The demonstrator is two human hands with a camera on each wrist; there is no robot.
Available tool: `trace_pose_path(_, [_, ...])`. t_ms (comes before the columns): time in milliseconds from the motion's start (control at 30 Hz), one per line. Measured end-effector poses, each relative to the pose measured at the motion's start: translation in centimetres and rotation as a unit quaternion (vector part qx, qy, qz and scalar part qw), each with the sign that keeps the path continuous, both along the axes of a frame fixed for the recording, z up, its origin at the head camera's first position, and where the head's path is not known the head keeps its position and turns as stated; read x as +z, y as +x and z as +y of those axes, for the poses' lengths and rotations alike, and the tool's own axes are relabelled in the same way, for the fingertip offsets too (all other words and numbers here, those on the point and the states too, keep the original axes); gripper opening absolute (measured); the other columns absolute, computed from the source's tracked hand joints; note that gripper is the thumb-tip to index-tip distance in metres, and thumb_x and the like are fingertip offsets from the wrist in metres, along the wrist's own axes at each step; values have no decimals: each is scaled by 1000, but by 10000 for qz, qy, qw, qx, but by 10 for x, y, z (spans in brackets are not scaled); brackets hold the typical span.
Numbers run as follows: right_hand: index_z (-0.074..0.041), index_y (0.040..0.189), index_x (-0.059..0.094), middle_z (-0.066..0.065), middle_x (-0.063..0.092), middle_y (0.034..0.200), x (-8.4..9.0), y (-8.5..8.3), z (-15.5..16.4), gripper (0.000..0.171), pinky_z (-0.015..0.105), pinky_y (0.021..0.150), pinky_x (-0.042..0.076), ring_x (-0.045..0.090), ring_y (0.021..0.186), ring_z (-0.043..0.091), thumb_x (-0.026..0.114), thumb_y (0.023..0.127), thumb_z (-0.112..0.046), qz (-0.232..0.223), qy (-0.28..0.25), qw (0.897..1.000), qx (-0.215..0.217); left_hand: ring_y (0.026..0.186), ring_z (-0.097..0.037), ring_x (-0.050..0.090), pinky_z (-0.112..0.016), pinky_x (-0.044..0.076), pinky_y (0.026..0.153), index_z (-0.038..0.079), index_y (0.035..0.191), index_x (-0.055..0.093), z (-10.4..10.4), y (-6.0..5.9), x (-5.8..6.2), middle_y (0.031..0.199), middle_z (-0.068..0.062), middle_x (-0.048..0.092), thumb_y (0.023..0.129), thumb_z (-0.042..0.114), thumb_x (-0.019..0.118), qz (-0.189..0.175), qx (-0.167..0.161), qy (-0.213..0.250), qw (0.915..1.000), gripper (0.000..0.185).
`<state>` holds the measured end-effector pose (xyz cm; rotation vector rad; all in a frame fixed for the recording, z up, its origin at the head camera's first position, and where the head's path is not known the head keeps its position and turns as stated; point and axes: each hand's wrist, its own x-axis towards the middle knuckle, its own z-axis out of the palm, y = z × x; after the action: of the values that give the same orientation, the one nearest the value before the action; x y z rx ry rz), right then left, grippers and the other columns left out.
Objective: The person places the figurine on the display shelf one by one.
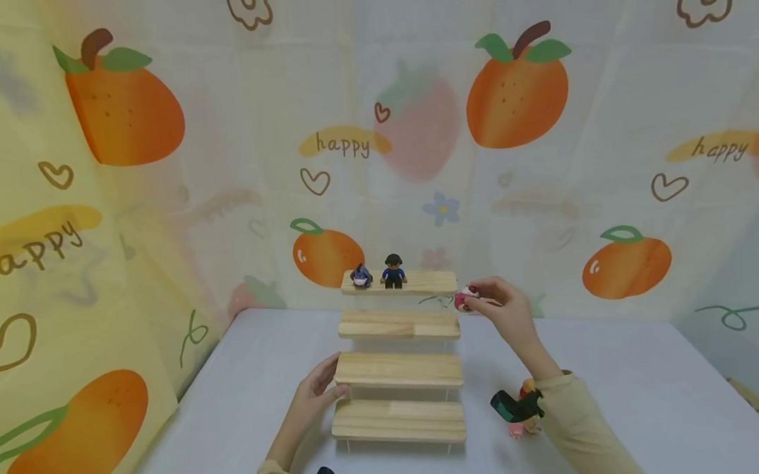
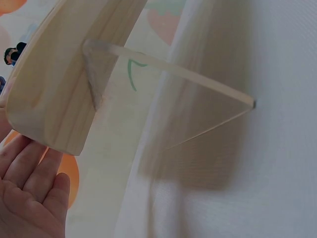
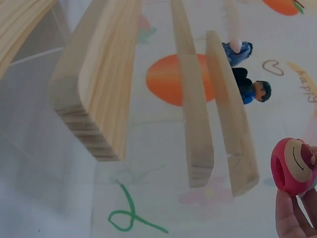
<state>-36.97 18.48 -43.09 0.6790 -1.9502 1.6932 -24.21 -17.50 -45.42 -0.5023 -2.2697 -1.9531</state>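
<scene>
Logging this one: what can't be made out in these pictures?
Loose toys: head view, partly hidden by a black wrist device; count unclear.
Pink toy: right wrist view, cut off by the right edge.
Left hand: left wrist view, some fingertips hidden by the board.
Dark-haired figure: head view, face too small.

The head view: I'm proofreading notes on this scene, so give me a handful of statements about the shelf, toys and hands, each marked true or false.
1. A blue animal figure and a dark-haired figure are on the top tier. True.
2. The wooden shelf has three tiers. False: the wooden shelf has four.
3. The right hand holds a pink toy. True.
4. The left hand holds a toy. False: the left hand touches the shelf's left side.
5. More toys are on the white tabletop, right of the shelf. True.
6. The dark-haired figure is left of the blue one. False: it is on the right.
</scene>
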Motion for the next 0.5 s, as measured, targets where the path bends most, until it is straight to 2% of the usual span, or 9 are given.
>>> trace_pose_path(67, [-7,102,65,10,63,94,10,5,-7,27,29,65,54,61,82,21,72,76,-10,28,-183,9997,137,123,-36,32,-41,23,102,-11,130,35,0,1,1,134,-24,35,81,2,64,-4,42,-23,10000,59])
trace_pose_path(133, [-4,98,66,13,63,92,29,21,-18,26,32,67,54,60,81,23,73,75,-13,78,-273,9995,135,123,-36,32,-41,24,102,-10,130,35,0,1,2,134,-23,36,81,2,64,-39,64,-27,10000,58])
trace_pose_path(200, [-3,95,66,13,64,89,48,39,-30,25,30,67,54,61,79,21,74,75,-15,30,-159,9998,-114,123,-35,33,-39,24,102,-10,130,35,-1,1,1,134,-22,36,81,1,64,-40,55,-32,10000,58])
trace_pose_path(300, [3,91,65,16,64,86,69,60,-42,21,24,62,53,61,75,16,72,76,-9,-137,24,9988,-474,122,-35,33,-38,24,102,-11,130,35,-2,1,-2,133,-23,36,81,-1,63,33,-8,-54,10000,58])
trace_pose_path(433, [6,91,65,19,65,86,83,68,-51,19,17,60,51,61,73,9,71,75,-1,-249,8,9978,-618,122,-35,33,-38,25,102,-11,130,34,-2,-1,-2,133,-23,36,81,0,63,65,-70,-105,9999,58])
trace_pose_path(467, [4,92,66,17,65,87,62,47,-45,19,17,59,50,61,74,9,71,75,-4,-145,-119,9987,-471,123,-35,33,-38,25,102,-11,130,34,-2,-1,-2,134,-23,35,81,0,63,60,-78,-136,9999,58])
trace_pose_path(500, [3,93,67,17,65,88,62,46,-46,20,18,61,51,61,75,10,71,76,-6,-94,-184,9990,-403,122,-35,32,-39,25,102,-12,130,34,-2,-2,-2,134,-24,35,81,-1,63,71,-77,-164,9998,58])
